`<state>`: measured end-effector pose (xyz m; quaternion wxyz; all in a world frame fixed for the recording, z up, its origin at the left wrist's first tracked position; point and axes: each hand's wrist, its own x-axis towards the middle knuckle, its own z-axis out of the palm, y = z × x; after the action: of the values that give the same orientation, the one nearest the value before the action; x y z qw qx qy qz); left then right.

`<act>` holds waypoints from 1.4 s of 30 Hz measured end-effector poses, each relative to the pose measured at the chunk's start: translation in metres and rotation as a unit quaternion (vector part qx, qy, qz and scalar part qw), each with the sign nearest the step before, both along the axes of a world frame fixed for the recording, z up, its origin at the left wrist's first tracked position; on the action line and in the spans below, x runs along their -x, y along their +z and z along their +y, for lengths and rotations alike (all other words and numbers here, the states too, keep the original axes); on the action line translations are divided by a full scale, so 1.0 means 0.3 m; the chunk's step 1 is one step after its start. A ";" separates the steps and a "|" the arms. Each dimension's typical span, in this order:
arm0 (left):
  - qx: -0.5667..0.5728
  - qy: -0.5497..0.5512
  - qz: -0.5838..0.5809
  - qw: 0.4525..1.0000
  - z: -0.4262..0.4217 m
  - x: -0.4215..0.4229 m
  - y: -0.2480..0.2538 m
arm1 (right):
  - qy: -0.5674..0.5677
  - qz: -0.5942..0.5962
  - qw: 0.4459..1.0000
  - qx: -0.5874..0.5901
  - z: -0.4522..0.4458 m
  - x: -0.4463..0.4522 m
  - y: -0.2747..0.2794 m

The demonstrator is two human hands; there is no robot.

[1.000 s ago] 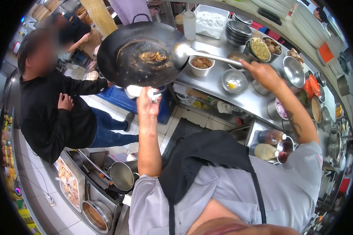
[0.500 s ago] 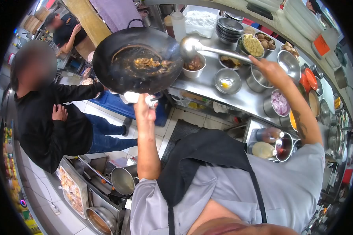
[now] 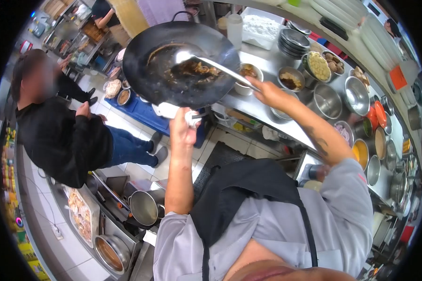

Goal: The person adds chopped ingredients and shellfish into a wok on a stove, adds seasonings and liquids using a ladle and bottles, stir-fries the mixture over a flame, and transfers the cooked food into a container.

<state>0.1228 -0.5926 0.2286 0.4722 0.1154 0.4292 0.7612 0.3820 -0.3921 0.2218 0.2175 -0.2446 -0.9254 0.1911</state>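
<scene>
My left hand (image 3: 184, 129) is closed round the handle of a large black wok (image 3: 150, 79), with a white cloth (image 3: 166, 110) bunched at the grip. The wok is held up and tilted, and its inside shows. Brown, saucy food bits (image 3: 204, 69) lie in it. My right hand (image 3: 271, 95) grips the handle of a steel ladle (image 3: 222, 70). The ladle's bowl is inside the wok, close to the food. Just under my right hand stands a white tub (image 3: 255, 75) with brown food in it, partly covered by the ladle handle.
Steel bowls and pots of ingredients crowd the steel counter (image 3: 297, 129) on the right, with a stack of dark bowls (image 3: 293, 43) and a tray of white powder (image 3: 262, 29). A person in black (image 3: 63, 140) stands at left beside a blue surface (image 3: 143, 110). A pot (image 3: 145, 206) is below.
The ladle has swung left from above the white tub into the wok, and my right hand has come in with it. The person in black has drawn an arm back from the blue surface.
</scene>
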 end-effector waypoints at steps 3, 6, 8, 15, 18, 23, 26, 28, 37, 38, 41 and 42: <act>0.008 0.003 -0.003 1.000 0.011 0.010 -0.005 | -0.046 -0.066 0.994 -0.072 -0.007 -0.247 -0.080; 0.008 0.006 0.008 1.000 0.022 0.010 -0.018 | -0.084 -0.164 0.952 -0.246 0.031 -0.375 0.047; 0.005 -0.002 0.005 1.000 0.009 0.021 -0.019 | -0.065 -0.089 0.962 -0.248 0.039 -0.324 0.096; -0.018 0.015 -0.012 1.000 0.021 0.028 0.003 | -0.092 -0.090 0.983 -0.134 -0.035 -0.290 -0.023; -0.014 0.023 -0.017 0.999 0.049 0.027 -0.002 | -0.117 -0.109 0.979 -0.124 -0.106 -0.438 -0.041; -0.022 0.033 -0.002 0.999 0.070 0.046 -0.023 | -0.167 -0.167 0.951 -0.199 -0.163 -0.573 0.095; -0.006 0.033 0.021 0.999 0.078 0.047 -0.034 | -0.177 -0.194 0.928 -0.264 -0.147 -0.646 0.139; -0.004 0.036 0.039 0.999 0.075 0.042 -0.036 | -0.196 -0.227 0.911 -0.284 -0.157 -0.666 0.197; -0.003 0.022 0.003 1.000 0.022 0.035 -0.015 | -0.112 -0.065 0.967 -0.220 -0.051 -0.315 0.184; -0.001 0.016 -0.004 1.000 0.010 0.032 -0.007 | -0.104 -0.065 0.974 -0.191 -0.041 -0.226 0.168; -0.009 0.003 -0.017 1.000 -0.009 0.018 0.002 | -0.067 -0.043 0.988 -0.130 -0.029 0.009 0.087; -0.009 0.003 -0.018 1.000 -0.008 0.014 0.000 | -0.053 -0.032 0.992 -0.112 -0.024 0.050 0.058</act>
<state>0.1187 -0.5950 0.2287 0.4764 0.1045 0.4138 0.7687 0.3669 -0.3994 0.2393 0.2240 -0.2735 -0.9331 0.0663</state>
